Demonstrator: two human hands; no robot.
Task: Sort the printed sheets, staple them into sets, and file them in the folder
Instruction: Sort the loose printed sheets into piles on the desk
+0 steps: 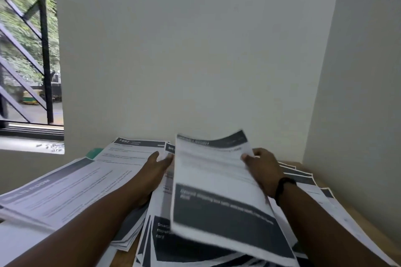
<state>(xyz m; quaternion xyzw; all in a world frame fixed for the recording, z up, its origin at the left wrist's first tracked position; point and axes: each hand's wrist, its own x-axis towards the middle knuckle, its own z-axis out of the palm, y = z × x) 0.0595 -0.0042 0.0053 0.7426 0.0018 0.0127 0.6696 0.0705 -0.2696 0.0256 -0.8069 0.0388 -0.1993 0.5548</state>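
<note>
Printed sheets point(71, 188) are covering the desk point(360, 214), spreading left of the left hand's fingers, beneath both hands and right of the right wrist. A blurred sheet point(219, 197) is hanging raised between the hands. The right hand point(263, 169) is pinching its right edge with curled fingers; the left hand point(155, 169) is reaching with straight fingers, touching its left edge.

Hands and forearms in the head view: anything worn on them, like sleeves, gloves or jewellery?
Both forearms are bare as far as the frame shows, with no sleeves in view. The left hand has no glove, and no ring or band shows. The right hand is also ungloved; a dark wristband circles its wrist. The picture is too blurred to tell what kind of band it is.
</note>
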